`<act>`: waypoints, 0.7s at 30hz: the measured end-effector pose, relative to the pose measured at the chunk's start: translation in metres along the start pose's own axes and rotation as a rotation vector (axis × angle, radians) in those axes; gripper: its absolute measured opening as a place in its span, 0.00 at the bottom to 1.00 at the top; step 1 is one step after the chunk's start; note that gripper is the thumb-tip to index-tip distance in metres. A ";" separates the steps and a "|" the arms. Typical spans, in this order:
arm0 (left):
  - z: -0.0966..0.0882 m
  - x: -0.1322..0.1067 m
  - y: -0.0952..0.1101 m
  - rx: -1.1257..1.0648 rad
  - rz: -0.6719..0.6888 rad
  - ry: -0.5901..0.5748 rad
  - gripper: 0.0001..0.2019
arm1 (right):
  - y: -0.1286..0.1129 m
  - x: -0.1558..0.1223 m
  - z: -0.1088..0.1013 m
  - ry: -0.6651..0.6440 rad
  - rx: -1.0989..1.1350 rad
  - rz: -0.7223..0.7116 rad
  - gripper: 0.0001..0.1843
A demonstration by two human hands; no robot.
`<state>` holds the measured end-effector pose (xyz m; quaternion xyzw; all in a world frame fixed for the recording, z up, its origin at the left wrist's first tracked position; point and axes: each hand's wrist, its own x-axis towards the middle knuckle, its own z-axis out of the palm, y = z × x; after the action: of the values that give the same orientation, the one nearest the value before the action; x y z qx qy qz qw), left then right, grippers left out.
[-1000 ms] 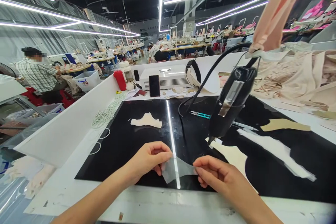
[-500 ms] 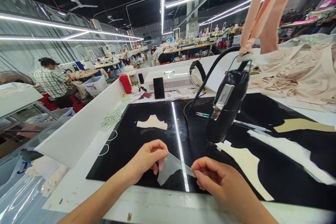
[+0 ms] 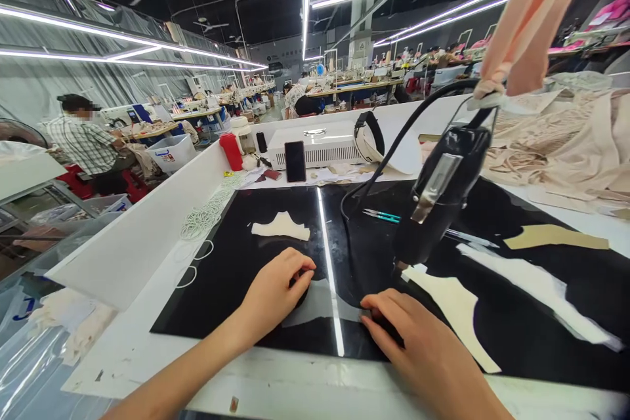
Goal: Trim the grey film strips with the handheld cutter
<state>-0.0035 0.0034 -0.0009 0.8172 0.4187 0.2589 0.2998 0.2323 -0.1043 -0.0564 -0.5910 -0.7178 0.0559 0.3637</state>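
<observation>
The translucent cut piece has settled flatter against the black board; the left hand's thumb and forefinger stand parted; whether the right hand grips its tip, I can't tell.

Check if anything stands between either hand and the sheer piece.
Nothing visible does: the left hand is by the left part of the sheer piece, the right hand at its right end. The black hanging tool is beyond the right hand.

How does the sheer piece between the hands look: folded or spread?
Spread: the sheer piece reaches from beside the left hand to the right hand's fingertips, with no clear fold showing.
</observation>
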 end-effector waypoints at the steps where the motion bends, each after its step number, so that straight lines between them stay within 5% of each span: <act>1: 0.000 -0.002 0.000 0.013 0.037 -0.015 0.09 | 0.002 -0.002 -0.002 -0.003 0.002 -0.019 0.10; 7: 0.005 -0.011 -0.018 0.237 0.380 -0.042 0.13 | 0.017 -0.010 -0.044 0.042 -0.106 0.086 0.13; 14: 0.006 -0.005 -0.046 0.286 0.520 0.120 0.15 | 0.080 -0.020 -0.104 0.250 -0.461 0.248 0.17; 21: 0.006 -0.004 -0.052 0.333 0.542 0.193 0.18 | 0.120 -0.009 -0.098 0.246 -0.613 0.254 0.13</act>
<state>-0.0293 0.0229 -0.0422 0.9082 0.2494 0.3335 0.0412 0.3871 -0.1106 -0.0504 -0.7594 -0.5730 -0.1889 0.2433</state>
